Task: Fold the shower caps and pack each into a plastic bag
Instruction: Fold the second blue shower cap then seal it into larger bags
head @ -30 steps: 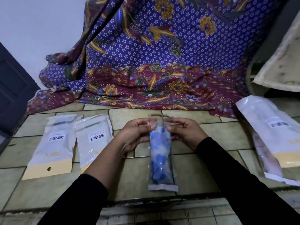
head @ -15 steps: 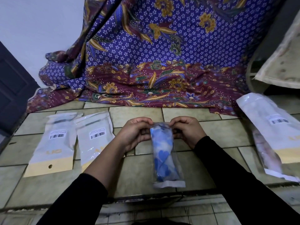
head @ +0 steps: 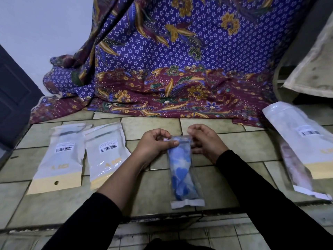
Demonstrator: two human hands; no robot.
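A clear bag (head: 185, 170) lay lengthwise on the tiled desk (head: 158, 192), white end nearest, with a blue cap (head: 182, 175) folded inside. At its far end both hands pinched the mouth: the left hand (head: 155, 144) with thumb and fingers closed on the strip, the right hand (head: 205, 139) seemingly the same, though its grip was partly hidden. White pouches (head: 106, 152) lay left, another (head: 302, 139) right. Patterned cloth (head: 180, 69) draped behind.
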